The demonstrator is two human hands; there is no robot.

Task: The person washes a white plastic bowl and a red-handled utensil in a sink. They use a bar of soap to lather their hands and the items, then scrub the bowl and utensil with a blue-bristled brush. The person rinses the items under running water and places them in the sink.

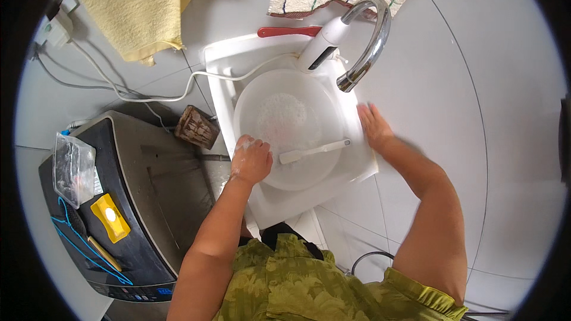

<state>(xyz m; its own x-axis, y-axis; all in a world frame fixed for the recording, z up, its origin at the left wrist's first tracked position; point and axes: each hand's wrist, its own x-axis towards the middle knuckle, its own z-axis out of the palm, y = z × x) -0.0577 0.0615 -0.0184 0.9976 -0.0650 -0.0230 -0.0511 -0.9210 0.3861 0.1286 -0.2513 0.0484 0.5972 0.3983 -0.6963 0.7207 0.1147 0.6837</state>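
A round white plastic basin [250, 98] with foamy water sits in a white ceramic sink [272, 207]. Inside the basin, a white-handled brush [312, 150] lies slanted, its handle end close to the right wall. My left hand [252, 159], wet with some suds, is at the basin's left rim with its fingers curled; whether it grips the rim or something else is hidden. My right hand [374, 127] rests at the sink's right edge, fingers pointing up and away, with nothing visible in it. A white faucet with a curved chrome spout [379, 40] rises behind the basin.
A red-handled tool [287, 31] lies on the sink's back edge. A white cable [200, 73] crosses the left rim. Left stands a washing machine [165, 187] with a clear plastic box [73, 169], yellow soap dish [118, 227] and blue hanger [84, 256]. Towels [138, 4] hang behind.
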